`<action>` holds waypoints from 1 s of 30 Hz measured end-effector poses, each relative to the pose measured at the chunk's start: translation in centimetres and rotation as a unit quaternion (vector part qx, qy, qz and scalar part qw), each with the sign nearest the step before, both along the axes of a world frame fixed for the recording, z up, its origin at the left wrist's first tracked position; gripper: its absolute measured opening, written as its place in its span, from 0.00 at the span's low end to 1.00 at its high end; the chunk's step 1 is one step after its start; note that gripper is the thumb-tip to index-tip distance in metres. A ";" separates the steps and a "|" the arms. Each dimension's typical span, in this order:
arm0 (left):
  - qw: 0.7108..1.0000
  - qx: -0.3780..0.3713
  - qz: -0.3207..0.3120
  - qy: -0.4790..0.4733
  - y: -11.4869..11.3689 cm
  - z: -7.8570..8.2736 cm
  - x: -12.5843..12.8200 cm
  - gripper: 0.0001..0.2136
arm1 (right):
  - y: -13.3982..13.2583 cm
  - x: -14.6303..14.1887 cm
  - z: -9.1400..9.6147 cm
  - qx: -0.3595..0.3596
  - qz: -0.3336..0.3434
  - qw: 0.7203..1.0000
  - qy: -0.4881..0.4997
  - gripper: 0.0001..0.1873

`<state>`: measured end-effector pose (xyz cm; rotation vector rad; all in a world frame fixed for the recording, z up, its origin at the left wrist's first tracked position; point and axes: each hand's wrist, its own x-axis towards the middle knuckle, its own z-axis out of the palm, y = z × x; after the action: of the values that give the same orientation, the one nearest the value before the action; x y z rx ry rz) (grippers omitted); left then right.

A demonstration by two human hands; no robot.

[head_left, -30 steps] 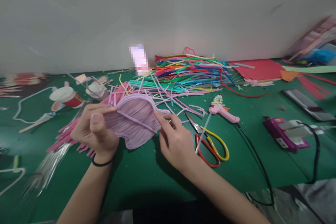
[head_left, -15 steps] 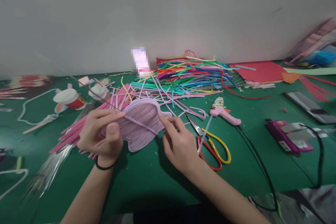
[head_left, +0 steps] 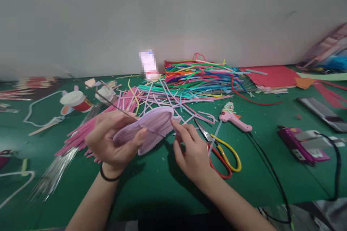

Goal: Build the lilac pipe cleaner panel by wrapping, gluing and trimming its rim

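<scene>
A lilac petal-like piece made of pipe cleaners is held between my two hands above the green table. My left hand grips its left side, the thumb lying on the near face. A thin dark stem runs from the piece up and to the left, past the left fingers. My right hand pinches the right edge of the piece between thumb and forefinger. Just right of that hand lie scissors with one red and one yellow handle. Beyond them is a pink glue gun with a clear glue stick.
Pink pipe cleaners lie to the left, beside a lidded paper cup. Many coloured pipe cleaners are heaped against the wall near a blurred phone screen. At right are a dark phone and a purple power strip with cables.
The lilac piece has tilted and now shows more edge-on. My left hand has turned, its thumb moving onto the piece. The whole view has shifted slightly.
</scene>
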<state>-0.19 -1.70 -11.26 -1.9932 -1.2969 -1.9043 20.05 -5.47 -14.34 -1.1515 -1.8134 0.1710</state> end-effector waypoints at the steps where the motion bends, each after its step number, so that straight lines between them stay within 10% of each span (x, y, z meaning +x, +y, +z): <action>1: 0.999 0.023 -0.038 0.003 -0.2 0.8 0.6 0.27 | 0.0 0.0 -0.1 0.000 0.001 1.000 0.000 0.24; 4: 0.997 -0.031 -0.076 0.013 -0.8 2.9 1.8 0.34 | 0.0 0.0 -0.3 -0.005 -0.001 1.000 -0.002 0.24; 8: 0.982 -0.160 -0.022 0.098 -1.5 4.6 2.4 0.13 | 0.1 0.1 -0.7 -0.013 -0.005 1.000 -0.007 0.25; 15: 0.970 -0.180 -0.005 0.166 -2.0 6.9 2.5 0.12 | 0.1 0.1 -1.1 -0.015 -0.002 1.000 -0.012 0.26; 30: 0.978 -0.198 0.014 0.070 -2.3 7.0 2.1 0.03 | 0.0 -0.2 -0.6 0.012 -0.001 1.000 -0.001 0.26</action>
<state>1.88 -3.98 -4.26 -2.2174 -1.7627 -1.5512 19.80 -5.46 -14.97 -1.1372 -1.8107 0.1468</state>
